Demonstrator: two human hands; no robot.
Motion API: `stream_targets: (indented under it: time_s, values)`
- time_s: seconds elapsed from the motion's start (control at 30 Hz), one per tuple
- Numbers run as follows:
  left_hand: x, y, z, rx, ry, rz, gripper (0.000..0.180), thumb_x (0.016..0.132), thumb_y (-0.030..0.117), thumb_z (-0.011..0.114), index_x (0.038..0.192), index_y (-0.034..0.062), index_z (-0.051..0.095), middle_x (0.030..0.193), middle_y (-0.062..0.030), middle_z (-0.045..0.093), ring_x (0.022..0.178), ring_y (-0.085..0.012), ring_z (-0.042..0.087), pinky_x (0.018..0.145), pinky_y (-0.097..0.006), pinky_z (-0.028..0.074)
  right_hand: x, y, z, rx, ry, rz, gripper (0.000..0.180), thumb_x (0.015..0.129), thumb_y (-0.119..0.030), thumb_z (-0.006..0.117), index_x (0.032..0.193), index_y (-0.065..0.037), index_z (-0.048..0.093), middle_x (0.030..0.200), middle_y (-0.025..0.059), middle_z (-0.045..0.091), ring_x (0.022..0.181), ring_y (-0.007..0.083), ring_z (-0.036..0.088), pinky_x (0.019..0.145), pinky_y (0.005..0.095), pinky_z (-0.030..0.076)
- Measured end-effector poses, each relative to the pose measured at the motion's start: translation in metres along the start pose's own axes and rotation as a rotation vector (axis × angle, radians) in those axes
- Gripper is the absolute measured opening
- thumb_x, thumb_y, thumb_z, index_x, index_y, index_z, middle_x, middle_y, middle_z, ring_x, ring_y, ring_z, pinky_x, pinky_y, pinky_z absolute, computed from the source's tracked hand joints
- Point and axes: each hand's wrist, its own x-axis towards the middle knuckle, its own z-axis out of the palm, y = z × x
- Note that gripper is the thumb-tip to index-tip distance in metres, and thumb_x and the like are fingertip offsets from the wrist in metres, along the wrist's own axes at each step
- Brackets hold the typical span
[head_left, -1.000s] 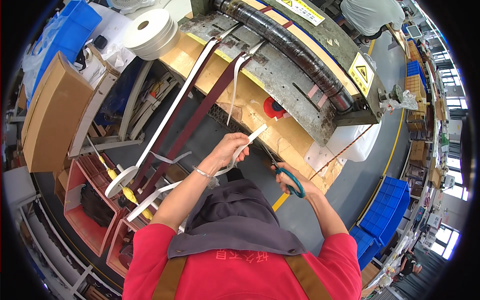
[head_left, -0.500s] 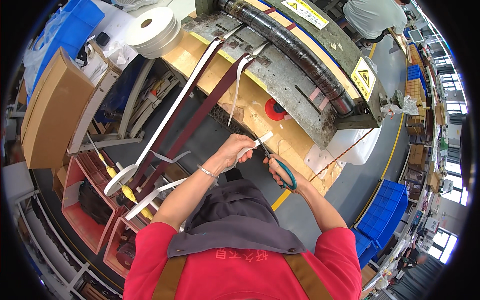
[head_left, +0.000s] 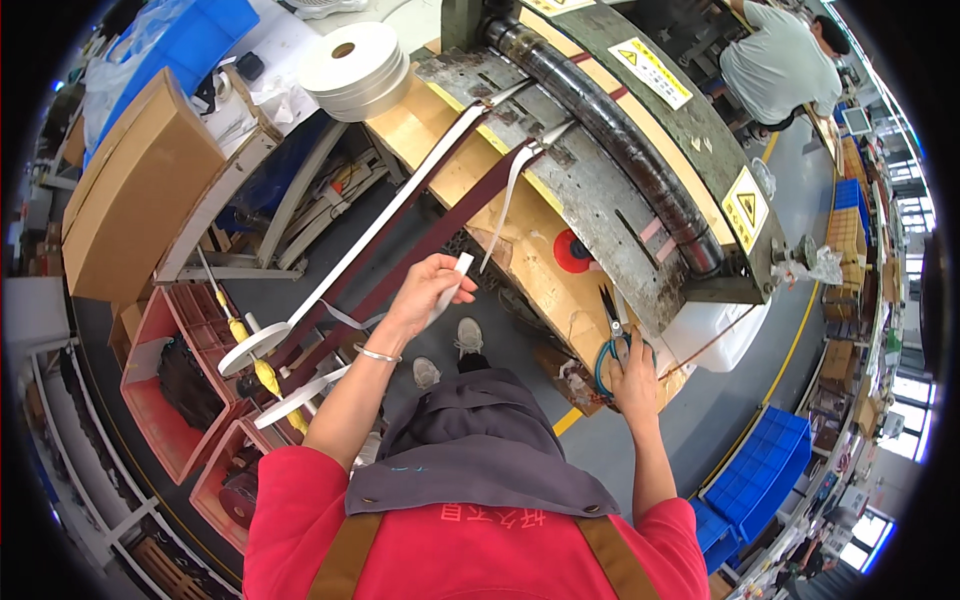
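Left hand (head_left: 426,290): is pinching the white tape (head_left: 463,264) near its end.
Right hand (head_left: 635,384): is holding teal-handled scissors (head_left: 616,327) at the wooden bench (head_left: 546,292).

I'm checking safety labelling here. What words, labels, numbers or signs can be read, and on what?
I don't copy wording; it stands here:
Long warning sign on the machine cover: yellow triangle, rows of small characters.
Squarer warning sign at the cover's right end: yellow triangle, black characters.
Partial sign at the picture's top edge: cut off.
Red shirt: one row of pale characters.
Anything farther off: too small or blurred to read.
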Motion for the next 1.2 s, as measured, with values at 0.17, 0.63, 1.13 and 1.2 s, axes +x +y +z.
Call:
stream_targets:
  time_s: [0.17,0.63,1.13,1.2]
  values:
    - [-0.008,0.003,-0.022,0.059,0.161,-0.014,0.011,0.085,0.007,0.048,0.093,0.0,0.05,0.07,-0.0096,0.059,0.057,-0.0124,0.058,0.056,-0.022,0.047,0.006,-0.028,-0.015,0.002,0.01,-0.117,0.04,0.073,-0.015,0.06,0.109,-0.002,0.05,0.089,0.0173,0.058,0.079,0.0347,0.056,0.07,0.0396,0.046]
    - [-0.043,0.024,-0.035,0.13,0.15,0.036,0.015,0.086,0.013,0.049,0.088,-0.0008,0.054,0.065,-0.006,0.058,0.047,-0.0076,0.053,0.043,-0.018,0.041,0.141,-0.177,0.062,1.514,-0.649,0.257,0.015,0.077,-0.007,0.06,0.089,-0.001,0.054,0.07,0.005,0.058,0.057,0.0108,0.057,0.048,0.0216,0.047]
    - [-0.072,0.062,-0.056,0.163,0.067,0.502,0.013,0.084,0.01,0.052,0.088,-0.0014,0.055,0.083,-0.0102,0.062,0.073,-0.0121,0.059,0.065,-0.023,0.047,0.125,-0.212,0.034,1.654,-0.549,0.183,0.013,0.079,-0.003,0.056,0.091,0.001,0.052,0.079,0.0096,0.059,0.064,0.0163,0.06,0.054,0.0255,0.051]
    - [-0.129,0.095,-0.073,-0.051,-0.033,0.519,0.013,0.081,0.009,0.058,0.086,-0.0023,0.057,0.086,-0.0146,0.062,0.084,-0.019,0.059,0.072,-0.029,0.047,0.122,-0.204,0.03,1.65,-0.561,0.206,0.014,0.079,-0.002,0.056,0.092,0.001,0.052,0.078,0.0097,0.058,0.061,0.0165,0.06,0.053,0.0259,0.051]
